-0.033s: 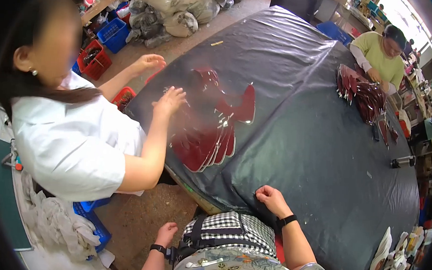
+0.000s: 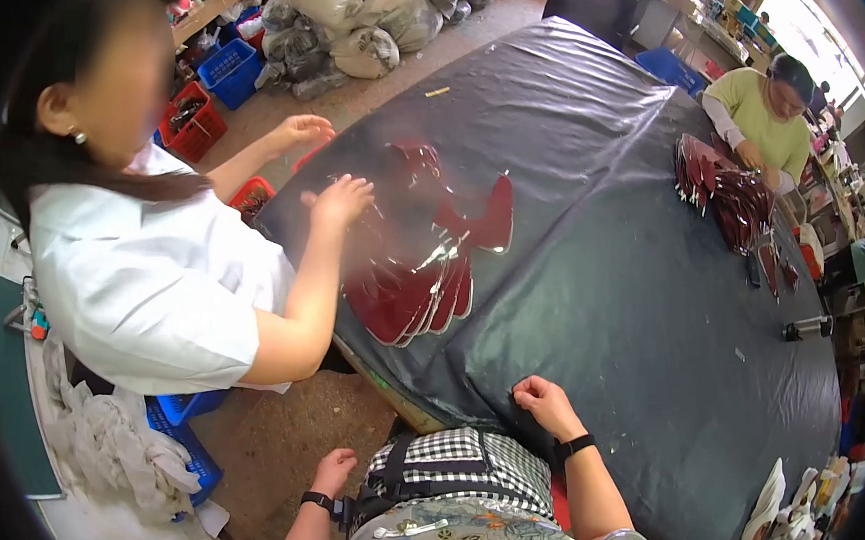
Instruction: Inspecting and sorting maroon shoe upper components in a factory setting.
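Observation:
My right hand (image 2: 544, 403) rests on the near edge of the dark sheet (image 2: 630, 314) that covers the big table, its fingers curled in with nothing seen in them. My left hand (image 2: 333, 469) hangs low beside my waist, below the table edge, loosely spread and holding nothing. Both wrists wear black bands. A fan of glossy dark red cut pieces (image 2: 421, 289) lies on the sheet to my left front. A person in a white shirt (image 2: 150, 290) stands there, one hand (image 2: 337, 201) on the pieces.
Across the table a person in a yellow-green top (image 2: 764, 118) handles another pile of dark red pieces (image 2: 729, 195). Red and blue crates (image 2: 194, 118) and stuffed sacks (image 2: 360, 19) sit on the floor at the far left. White pieces (image 2: 767, 509) lie at the right edge.

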A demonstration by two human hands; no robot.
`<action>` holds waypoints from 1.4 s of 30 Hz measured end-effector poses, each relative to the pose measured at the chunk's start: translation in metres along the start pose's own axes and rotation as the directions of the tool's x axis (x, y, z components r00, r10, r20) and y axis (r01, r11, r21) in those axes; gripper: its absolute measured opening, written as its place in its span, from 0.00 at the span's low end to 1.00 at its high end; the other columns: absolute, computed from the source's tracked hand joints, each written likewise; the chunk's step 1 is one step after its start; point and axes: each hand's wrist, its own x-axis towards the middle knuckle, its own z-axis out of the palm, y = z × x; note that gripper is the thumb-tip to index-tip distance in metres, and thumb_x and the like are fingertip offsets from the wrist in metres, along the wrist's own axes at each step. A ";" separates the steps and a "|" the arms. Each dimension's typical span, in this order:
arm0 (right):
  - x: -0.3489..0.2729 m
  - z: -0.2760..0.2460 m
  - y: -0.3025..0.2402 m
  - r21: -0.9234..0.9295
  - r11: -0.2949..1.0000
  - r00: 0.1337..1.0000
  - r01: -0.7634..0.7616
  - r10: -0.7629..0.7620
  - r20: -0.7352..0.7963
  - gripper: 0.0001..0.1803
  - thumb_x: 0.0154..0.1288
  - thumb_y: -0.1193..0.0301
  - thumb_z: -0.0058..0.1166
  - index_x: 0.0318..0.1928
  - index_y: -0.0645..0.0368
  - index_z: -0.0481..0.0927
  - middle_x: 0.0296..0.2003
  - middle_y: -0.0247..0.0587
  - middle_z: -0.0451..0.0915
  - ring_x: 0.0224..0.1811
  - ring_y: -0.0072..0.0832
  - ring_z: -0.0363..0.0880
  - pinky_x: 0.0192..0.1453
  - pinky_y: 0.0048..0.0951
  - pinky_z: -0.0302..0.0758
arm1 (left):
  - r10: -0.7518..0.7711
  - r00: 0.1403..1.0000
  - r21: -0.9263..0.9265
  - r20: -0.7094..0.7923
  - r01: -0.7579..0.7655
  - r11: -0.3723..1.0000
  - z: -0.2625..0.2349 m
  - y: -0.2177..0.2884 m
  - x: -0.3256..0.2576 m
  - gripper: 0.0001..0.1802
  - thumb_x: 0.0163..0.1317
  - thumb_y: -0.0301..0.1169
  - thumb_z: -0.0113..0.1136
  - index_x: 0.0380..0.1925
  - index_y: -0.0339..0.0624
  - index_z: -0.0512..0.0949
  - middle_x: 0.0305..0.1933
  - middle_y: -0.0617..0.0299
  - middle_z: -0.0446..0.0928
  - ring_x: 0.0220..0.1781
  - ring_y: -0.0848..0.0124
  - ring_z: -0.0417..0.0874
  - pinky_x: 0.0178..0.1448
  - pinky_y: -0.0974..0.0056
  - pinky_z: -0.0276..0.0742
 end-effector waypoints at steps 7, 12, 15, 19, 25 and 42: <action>0.002 -0.019 -0.034 0.170 0.985 0.999 0.031 -0.027 -0.025 0.12 0.69 0.67 0.62 0.46 0.62 0.85 0.37 0.31 0.85 0.41 0.19 0.80 0.48 0.26 0.77 | 0.001 0.999 -0.046 -0.043 -0.003 0.999 0.004 -0.011 0.003 0.22 0.65 0.33 0.67 0.56 0.33 0.82 0.52 0.51 0.87 0.53 0.64 0.87 0.59 0.60 0.81; 0.022 -0.073 -0.099 0.254 0.918 0.941 0.304 -0.247 -0.232 0.07 0.72 0.72 0.60 0.46 0.61 0.83 0.36 0.28 0.82 0.39 0.17 0.78 0.47 0.21 0.75 | -0.036 0.998 -0.183 -0.053 0.026 0.983 -0.003 -0.023 -0.017 0.20 0.65 0.31 0.67 0.54 0.32 0.82 0.48 0.54 0.87 0.49 0.67 0.87 0.56 0.63 0.82; 0.040 -0.095 -0.135 0.238 0.889 0.910 0.391 -0.334 -0.247 0.06 0.73 0.73 0.59 0.47 0.61 0.83 0.36 0.29 0.82 0.39 0.17 0.78 0.47 0.22 0.75 | -0.115 0.992 -0.185 -0.061 0.102 0.977 -0.009 -0.031 -0.041 0.19 0.66 0.31 0.67 0.54 0.33 0.82 0.46 0.56 0.86 0.48 0.68 0.86 0.54 0.63 0.82; 0.054 -0.097 -0.164 0.254 0.825 0.862 0.504 -0.464 -0.205 0.08 0.73 0.72 0.60 0.46 0.63 0.83 0.35 0.31 0.81 0.39 0.18 0.77 0.46 0.22 0.73 | -0.256 0.953 -0.185 -0.163 0.225 0.957 -0.006 -0.045 -0.071 0.19 0.66 0.31 0.67 0.55 0.37 0.82 0.46 0.59 0.86 0.48 0.70 0.86 0.52 0.63 0.82; 0.051 -0.025 -0.166 0.191 0.903 0.917 0.385 -0.397 0.027 0.07 0.78 0.68 0.56 0.43 0.59 0.81 0.30 0.27 0.75 0.32 0.16 0.69 0.38 0.20 0.65 | -0.087 0.919 -0.120 -0.385 0.043 0.992 -0.006 -0.038 -0.098 0.21 0.68 0.38 0.64 0.55 0.38 0.83 0.51 0.53 0.87 0.53 0.63 0.87 0.58 0.60 0.81; -0.048 0.174 -0.166 0.000 0.990 0.801 0.142 -0.115 0.588 0.07 0.73 0.75 0.60 0.49 0.62 0.82 0.38 0.29 0.83 0.41 0.17 0.80 0.49 0.20 0.75 | -0.155 0.921 -0.388 -0.359 0.003 0.921 -0.016 -0.146 -0.090 0.21 0.65 0.39 0.64 0.52 0.38 0.84 0.51 0.50 0.87 0.54 0.59 0.88 0.57 0.57 0.82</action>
